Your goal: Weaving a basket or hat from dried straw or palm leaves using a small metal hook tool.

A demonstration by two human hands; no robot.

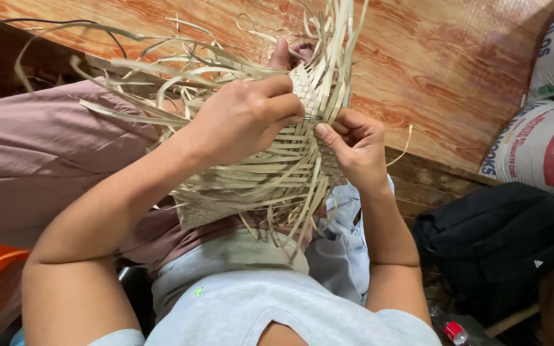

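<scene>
1. Weave [290,163] is lying across the person's lap, resting over the mauve trouser leg [40,150] and the grey shirt [251,288], with its upper edge rising toward the wood-grain floor [444,57].
2. Left hand [248,118] is sitting on top of the weave, fingers curled together and pressing down on the crossing strips near the middle; whether a single strip is pinched under the fingertips cannot be told.
3. Right hand [354,147] is closing on the right edge, thumb and fingers clamped on a small bundle of upright strips [331,64].
4. Risk: the strips are looking dry and thin, so a sharp bend at the right hand's pinch is likely to be cracking or splitting one.
5. Risk: many loose ends [129,70] are fanning out to the left and overlapping; one is liable to be snagging or slipping out of its crossing if the left hand's pressure is easing.
6. Risk: the lap is giving uneven support, so the woven patch may be skewing and the gaps opening.
7. Appearance: pale straw-coloured flat strips, tightly plaited in a checker pattern at the centre, unfinished and ragged at every edge.
8. Surroundings: a black bag [495,237] and printed sacks [540,144] are standing well apart at the right.
</scene>
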